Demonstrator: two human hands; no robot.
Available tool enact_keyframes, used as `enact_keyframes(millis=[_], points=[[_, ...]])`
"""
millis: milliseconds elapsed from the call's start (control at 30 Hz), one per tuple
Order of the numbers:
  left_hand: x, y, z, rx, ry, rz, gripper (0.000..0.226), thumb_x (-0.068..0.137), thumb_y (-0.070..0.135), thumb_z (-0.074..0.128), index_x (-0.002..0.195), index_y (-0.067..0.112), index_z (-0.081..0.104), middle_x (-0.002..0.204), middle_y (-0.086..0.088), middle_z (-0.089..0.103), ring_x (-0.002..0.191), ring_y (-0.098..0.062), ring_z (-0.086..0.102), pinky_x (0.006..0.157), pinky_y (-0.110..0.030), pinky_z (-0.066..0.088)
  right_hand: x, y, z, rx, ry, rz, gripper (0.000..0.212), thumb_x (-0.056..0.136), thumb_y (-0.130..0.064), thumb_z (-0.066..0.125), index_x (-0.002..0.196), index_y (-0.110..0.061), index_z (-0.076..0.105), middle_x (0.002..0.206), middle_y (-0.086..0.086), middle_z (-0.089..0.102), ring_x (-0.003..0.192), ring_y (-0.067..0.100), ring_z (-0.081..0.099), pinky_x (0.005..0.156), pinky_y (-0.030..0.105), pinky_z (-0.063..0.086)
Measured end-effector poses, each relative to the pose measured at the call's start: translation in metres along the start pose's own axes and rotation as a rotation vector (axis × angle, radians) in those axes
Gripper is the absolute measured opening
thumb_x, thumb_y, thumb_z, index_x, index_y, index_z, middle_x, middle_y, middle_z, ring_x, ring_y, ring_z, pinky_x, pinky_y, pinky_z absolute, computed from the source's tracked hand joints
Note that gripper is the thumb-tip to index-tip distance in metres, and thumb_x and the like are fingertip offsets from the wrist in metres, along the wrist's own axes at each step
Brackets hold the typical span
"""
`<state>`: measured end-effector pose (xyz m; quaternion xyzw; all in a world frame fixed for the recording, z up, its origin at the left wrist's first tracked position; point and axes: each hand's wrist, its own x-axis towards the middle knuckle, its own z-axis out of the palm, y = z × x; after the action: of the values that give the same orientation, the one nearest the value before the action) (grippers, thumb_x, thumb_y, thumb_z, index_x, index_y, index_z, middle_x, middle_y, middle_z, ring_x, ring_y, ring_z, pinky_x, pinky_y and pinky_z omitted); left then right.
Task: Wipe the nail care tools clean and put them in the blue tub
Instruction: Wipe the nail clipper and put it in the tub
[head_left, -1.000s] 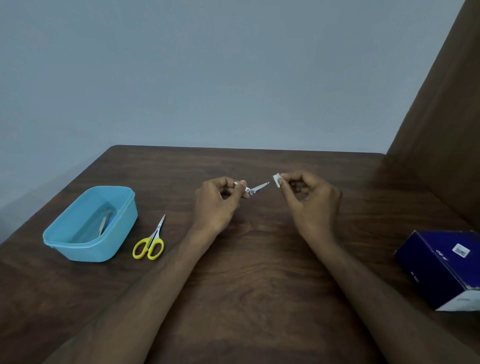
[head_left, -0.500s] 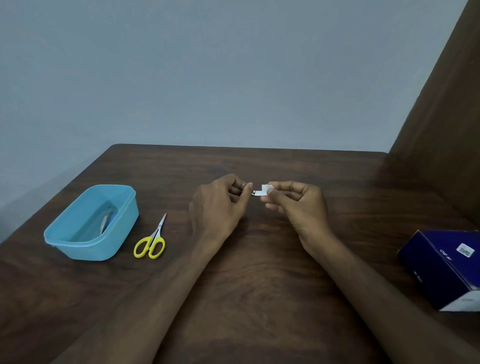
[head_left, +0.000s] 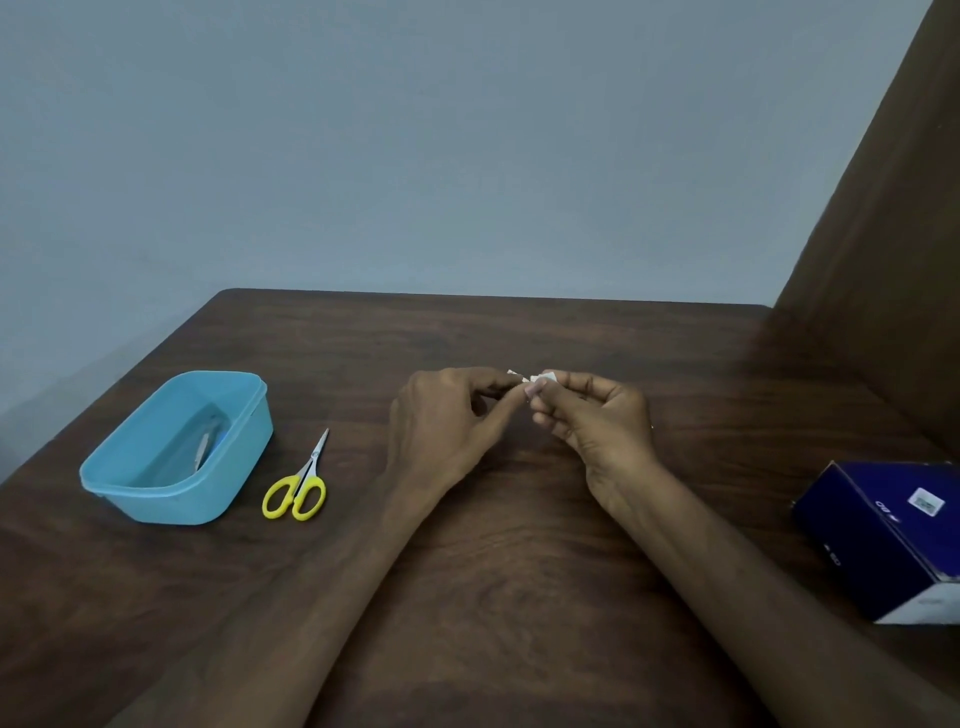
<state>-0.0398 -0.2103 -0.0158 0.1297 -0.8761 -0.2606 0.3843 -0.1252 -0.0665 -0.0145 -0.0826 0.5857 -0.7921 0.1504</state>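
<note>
We've got one blue tub (head_left: 176, 457) with a tool or two inside; one pair of scissors (head_left: 298, 486) beside it; our left hand (head_left: 447, 415) pinches a small metal tool (head_left: 515, 374); right hand (head_left: 597, 415) pinches one white wipe (head_left: 546, 376).

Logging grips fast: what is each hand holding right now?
Left hand: pinches a small metal nail tool, mostly hidden.
Right hand: pinches a small white wipe.

On the surface (head_left: 519, 597), the tub (head_left: 130, 488) sits far left, scissors (head_left: 298, 488) just right of it, a box (head_left: 893, 540) far right.
</note>
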Motion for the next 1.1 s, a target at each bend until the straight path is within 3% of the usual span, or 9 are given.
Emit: enact_keyframes(millis=[200, 300, 400, 533, 700, 867, 1100], points=[[0.008, -0.006, 0.001, -0.313, 0.012, -0.134, 0.03, 0.089, 0.046, 0.085, 0.117, 0.039, 0.078, 0.081, 0.02, 0.076, 0.075, -0.005, 0.072, 0.074, -0.024, 0.058, 0.005, -0.006, -0.003, 0.045, -0.037, 0.078, 0.015, 0.091, -0.001, 0.08, 0.104, 0.002, 0.076, 0.074, 0.007, 0.078, 0.063, 0.008, 0.073, 0.062, 0.021, 0.06], [0.008, -0.009, -0.001, -0.32, -0.069, -0.018, 0.034, 0.09, 0.042, 0.085, 0.124, 0.039, 0.077, 0.1, 0.018, 0.076, 0.091, -0.01, 0.072, 0.083, -0.021, 0.057, 0.006, -0.01, -0.005, 0.038, -0.086, 0.09, 0.013, 0.092, 0.0, 0.079, 0.104, 0.004, 0.075, 0.071, 0.006, 0.076, 0.061, 0.007, 0.071, 0.06, 0.02, 0.059], [0.006, -0.011, -0.002, -0.253, -0.126, 0.069, 0.037, 0.089, 0.042, 0.086, 0.125, 0.04, 0.077, 0.113, 0.019, 0.07, 0.095, -0.008, 0.068, 0.07, -0.008, 0.047, 0.007, -0.013, -0.008, 0.009, -0.126, 0.096, 0.007, 0.091, 0.001, 0.079, 0.097, 0.0, 0.076, 0.069, 0.006, 0.074, 0.06, 0.008, 0.069, 0.059, 0.02, 0.059], [0.007, -0.013, 0.0, -0.232, -0.132, 0.107, 0.037, 0.087, 0.038, 0.089, 0.122, 0.037, 0.079, 0.12, 0.014, 0.066, 0.094, -0.007, 0.067, 0.07, -0.003, 0.044, 0.011, -0.017, -0.015, -0.092, -0.201, 0.071, 0.006, 0.091, 0.002, 0.078, 0.097, 0.001, 0.076, 0.069, 0.007, 0.074, 0.06, 0.01, 0.067, 0.059, 0.021, 0.058], [0.006, -0.013, 0.001, -0.278, -0.126, 0.151, 0.031, 0.083, 0.033, 0.093, 0.111, 0.025, 0.082, 0.104, 0.017, 0.077, 0.089, -0.005, 0.075, 0.085, -0.016, 0.056, 0.011, -0.019, -0.02, -0.168, -0.324, 0.07, 0.007, 0.091, 0.0, 0.078, 0.098, 0.001, 0.076, 0.073, 0.009, 0.076, 0.063, 0.012, 0.067, 0.06, 0.022, 0.058], [0.008, -0.017, 0.005, -0.385, -0.092, -0.01, 0.019, 0.082, 0.027, 0.094, 0.098, 0.022, 0.085, 0.086, 0.01, 0.079, 0.076, -0.01, 0.075, 0.059, -0.032, 0.066, 0.015, -0.017, -0.02, -0.126, -0.274, 0.048, 0.01, 0.092, -0.001, 0.078, 0.101, 0.003, 0.077, 0.075, 0.011, 0.074, 0.066, 0.014, 0.069, 0.063, 0.024, 0.06], [0.007, -0.019, 0.003, -0.378, -0.087, -0.063, 0.013, 0.081, 0.031, 0.094, 0.092, 0.028, 0.086, 0.08, 0.012, 0.08, 0.071, -0.007, 0.075, 0.071, -0.031, 0.065, 0.016, -0.011, -0.019, -0.139, -0.267, 0.008, 0.011, 0.089, -0.001, 0.081, 0.099, 0.003, 0.077, 0.083, 0.017, 0.076, 0.065, 0.013, 0.07, 0.062, 0.024, 0.06]])
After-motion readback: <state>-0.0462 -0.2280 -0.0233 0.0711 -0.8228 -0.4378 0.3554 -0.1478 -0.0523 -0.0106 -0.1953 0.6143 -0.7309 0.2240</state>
